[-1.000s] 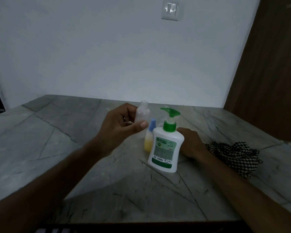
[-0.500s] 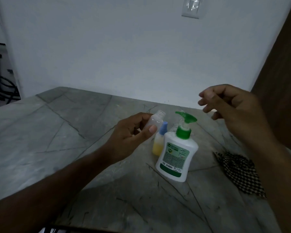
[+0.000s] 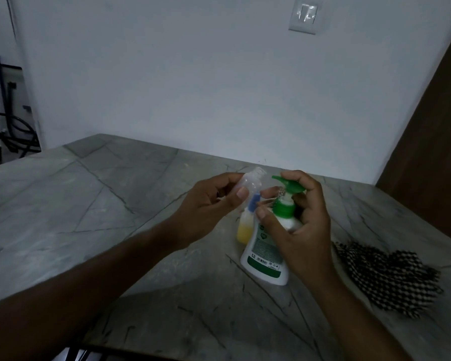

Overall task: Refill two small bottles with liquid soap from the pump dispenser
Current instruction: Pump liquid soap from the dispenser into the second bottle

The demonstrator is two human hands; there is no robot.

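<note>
Head view: yellow liquid (image 3: 244,231) in capped bottle (image 3: 247,220).

Counted: one white pump dispenser with green pump head (image 3: 267,252), two small plastic bottles, one clear and uncapped (image 3: 250,181), one yellow-filled with blue cap (image 3: 245,229), one black-and-white checked cloth (image 3: 391,277).

Dim rm — white wall (image 3: 167,74), marble table (image 3: 63,204).

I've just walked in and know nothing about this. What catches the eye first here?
At centre, the right hand grips the white pump dispenser with its green pump head, standing on the grey marble table. Just left of it, the left hand holds an uncapped clear small bottle, tilted toward the pump. A checked cloth lies at right.
</note>
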